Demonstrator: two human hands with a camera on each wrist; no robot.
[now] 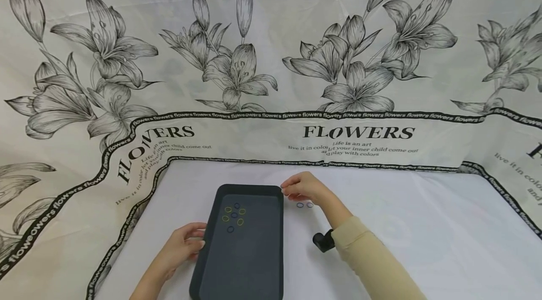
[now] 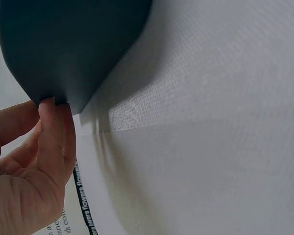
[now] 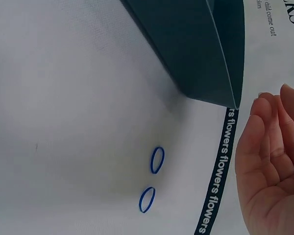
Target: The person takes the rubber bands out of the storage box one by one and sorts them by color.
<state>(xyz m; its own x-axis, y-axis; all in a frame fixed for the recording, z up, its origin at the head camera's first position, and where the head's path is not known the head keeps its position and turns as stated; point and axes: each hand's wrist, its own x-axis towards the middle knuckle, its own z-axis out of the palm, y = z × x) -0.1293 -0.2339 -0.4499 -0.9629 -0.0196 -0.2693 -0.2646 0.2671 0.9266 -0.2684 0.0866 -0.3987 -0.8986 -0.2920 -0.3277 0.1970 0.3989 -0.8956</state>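
Note:
A dark grey rectangular tray lies on the white tablecloth. Inside it, towards its far end, are several small yellow rubber bands and blue rubber bands. My left hand grips the tray's left edge; in the left wrist view its thumb and fingertips meet at the rim. At the far right corner, my right hand hovers with loosely bent fingers; in the right wrist view a gap shows between thumb and fingers, beside that corner. Two blue rubber bands lie on the cloth just right of the tray.
A black device sits at the right wrist by the beige sleeve. White cloth extends to the right. Behind rises a curtain printed with flowers, its black lettered border running along the back and left.

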